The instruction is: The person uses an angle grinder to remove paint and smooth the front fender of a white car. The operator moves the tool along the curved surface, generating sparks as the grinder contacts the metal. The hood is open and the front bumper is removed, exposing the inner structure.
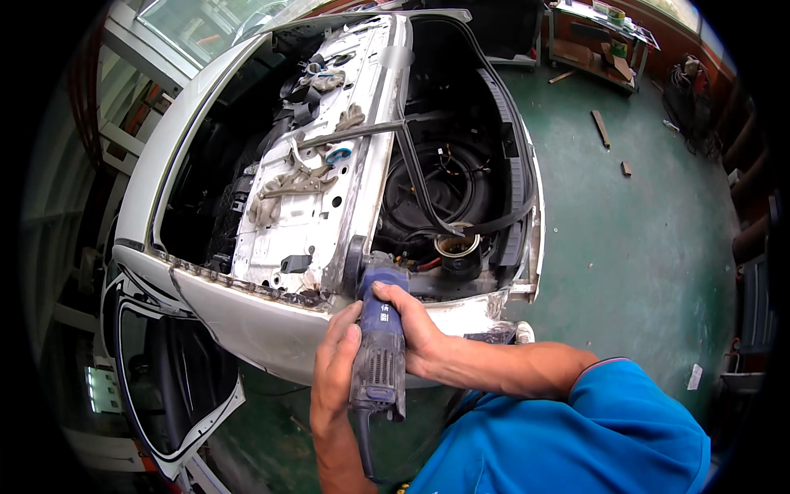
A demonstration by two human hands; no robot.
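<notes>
Both my hands are closed around a blue angle grinder (378, 362). My right hand (415, 329) wraps its body from the right, thumb on top, near the grinder's head. From the left, my left hand (334, 358) presses its fingers along the housing. The dark disc (354, 262) stands on edge at the seam of the white metal panel (321, 214), near the rear corner of the white car body (255, 333); whether it touches the metal I cannot tell. A power cord (364, 445) hangs from the grinder's rear end.
Locking pliers (300, 183) and grey work gloves (265, 210) lie on the panel. A tin can (458, 253) stands in the open boot beside a loose rubber seal (418, 177). An open car door (169, 370) juts out left; a trolley (605, 37) stands far right.
</notes>
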